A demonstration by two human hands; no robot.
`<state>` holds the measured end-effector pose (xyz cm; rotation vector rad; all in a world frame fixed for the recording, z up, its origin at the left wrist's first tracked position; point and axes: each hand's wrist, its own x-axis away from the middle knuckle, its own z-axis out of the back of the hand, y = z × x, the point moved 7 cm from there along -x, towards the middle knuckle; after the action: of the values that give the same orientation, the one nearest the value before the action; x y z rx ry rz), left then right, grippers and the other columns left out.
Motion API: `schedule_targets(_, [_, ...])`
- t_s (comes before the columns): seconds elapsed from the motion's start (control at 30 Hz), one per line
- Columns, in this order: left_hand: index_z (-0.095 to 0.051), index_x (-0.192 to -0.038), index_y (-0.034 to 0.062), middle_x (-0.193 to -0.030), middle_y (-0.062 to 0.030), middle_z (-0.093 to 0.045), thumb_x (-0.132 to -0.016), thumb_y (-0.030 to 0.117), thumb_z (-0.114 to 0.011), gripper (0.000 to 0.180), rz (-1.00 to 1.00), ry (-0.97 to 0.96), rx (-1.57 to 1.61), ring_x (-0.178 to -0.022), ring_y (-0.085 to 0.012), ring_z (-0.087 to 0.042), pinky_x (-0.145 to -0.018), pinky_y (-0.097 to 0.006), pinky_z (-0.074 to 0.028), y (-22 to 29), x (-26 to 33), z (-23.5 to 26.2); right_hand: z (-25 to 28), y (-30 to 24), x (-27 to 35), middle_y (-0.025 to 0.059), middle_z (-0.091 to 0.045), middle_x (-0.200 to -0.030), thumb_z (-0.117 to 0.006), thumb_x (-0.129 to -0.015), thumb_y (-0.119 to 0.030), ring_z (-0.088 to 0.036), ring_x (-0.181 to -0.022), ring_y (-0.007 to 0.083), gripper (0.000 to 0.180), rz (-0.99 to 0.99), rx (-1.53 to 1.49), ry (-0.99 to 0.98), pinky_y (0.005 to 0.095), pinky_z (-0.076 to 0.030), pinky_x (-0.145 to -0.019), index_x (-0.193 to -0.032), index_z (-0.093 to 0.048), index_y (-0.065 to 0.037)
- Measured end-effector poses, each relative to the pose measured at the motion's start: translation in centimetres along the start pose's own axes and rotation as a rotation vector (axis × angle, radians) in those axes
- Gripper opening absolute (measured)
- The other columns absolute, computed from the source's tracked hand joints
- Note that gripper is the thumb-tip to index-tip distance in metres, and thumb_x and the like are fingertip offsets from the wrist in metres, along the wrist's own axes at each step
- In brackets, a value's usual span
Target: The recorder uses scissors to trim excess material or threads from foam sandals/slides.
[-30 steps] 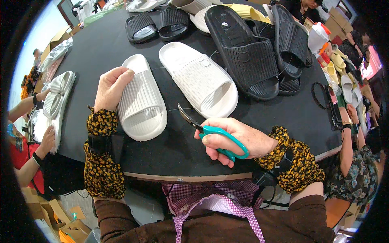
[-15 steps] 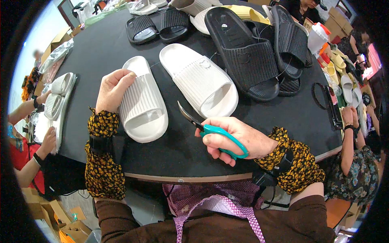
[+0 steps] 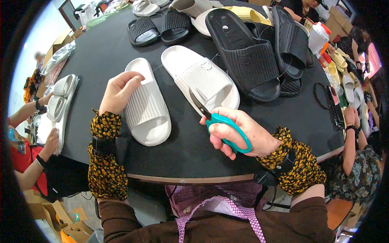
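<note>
Two white ribbed slide slippers lie before me, a left one (image 3: 148, 117) and a right one (image 3: 206, 79). A thin thread runs between them near their upper ends. My left hand (image 3: 117, 95) is at the upper strap edge of the left slipper, thumb and fingers pinched together; whatever they hold is hidden. In my right hand (image 3: 247, 131) is a pair of scissors (image 3: 227, 117) with teal handles and dark curved blades. Their tip points up and left, overlapping the right slipper's strap in view; whether it touches I cannot tell.
Black slides (image 3: 251, 60) are piled right of the white pair, with another black pair (image 3: 160, 30) farther back. A black strap-like loop (image 3: 321, 96) lies at the table's right. People work on both sides; the person at left handles white slides (image 3: 54, 107).
The scissors have moved forward and slightly right, so their blades now overlap the right white slipper. My left hand has shifted a little to the right, still pinched.
</note>
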<state>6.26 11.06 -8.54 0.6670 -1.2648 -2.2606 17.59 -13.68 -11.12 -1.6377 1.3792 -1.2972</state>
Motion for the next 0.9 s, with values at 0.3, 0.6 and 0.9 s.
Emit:
schedule_targets(0.3, [-0.062, -0.102, -0.0001, -0.101, -0.0109, -0.059, -0.093, 0.033, -0.041, 0.041, -0.097, -0.204, -0.323, -0.096, -0.0195, -0.054, -0.088, -0.029, -0.039, 0.1, -0.6, -1.0, 0.1, 0.1, -0.4, 0.0033, -0.056, -0.067, -0.053, -0.088, -0.021, -0.051, -0.044, 0.0069, 0.033, -0.017, 0.007, 0.007, 0.0196, -0.043, -0.04, -0.113, -0.046, 0.0])
schedule_targets(0.6, [-0.061, -0.105, -0.003, -0.087, -0.0038, -0.063, -0.088, 0.023, -0.058, 0.031, -0.008, 0.228, -0.118, -0.077, -0.0089, -0.056, -0.07, -0.021, -0.045, -2.2, -1.5, 2.3, 0.0, 0.2, -0.2, 0.0029, -0.056, -0.067, -0.053, -0.088, -0.021, -0.051, -0.045, 0.0062, 0.032, -0.006, 0.017, -0.005, 0.0191, -0.043, -0.041, -0.113, -0.047, -0.001])
schedule_targets(0.9, [-0.064, -0.089, -0.0041, -0.075, -0.0051, -0.062, -0.074, 0.022, -0.071, 0.031, 0.105, 0.027, -0.259, -0.069, -0.0098, -0.056, -0.064, -0.023, -0.045, -3.1, -3.1, 1.2, -0.2, 0.5, -0.2, 0.0014, -0.055, -0.067, -0.053, -0.089, -0.021, -0.05, -0.046, 0.0045, 0.031, -0.048, 0.062, -0.01, 0.0179, -0.042, -0.042, -0.112, -0.046, -0.001])
